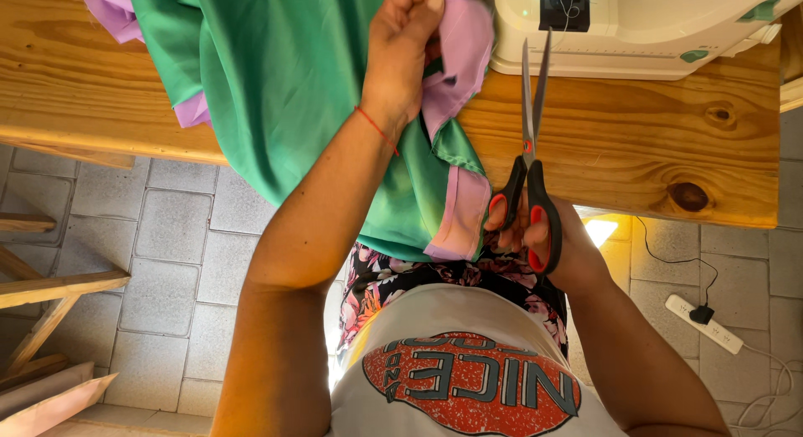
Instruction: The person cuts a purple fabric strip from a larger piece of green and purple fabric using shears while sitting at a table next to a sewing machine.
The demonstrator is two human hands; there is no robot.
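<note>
From the head camera, looking straight down: the left hand is closed in a fist, pinching a fold of lilac fabric up near the top of the view. That lilac piece lies with a big sheet of green fabric, and the two together sprawl over the wooden desk and spill off its front edge toward the person's lap. A lilac band runs along the hanging green edge, right beside the other hand.

The right hand has its fingers through the black handles of a pair of scissors, gripping them firmly. The blades point away from the body, up across the bare wood, parted only a sliver, their tips just short of a white sewing machine standing at the back of the desk. The scissors are not touching the cloth; they sit just to its right.

Down on the tiled floor, a white power strip lies at the right, and wooden slats lean in at the left.
</note>
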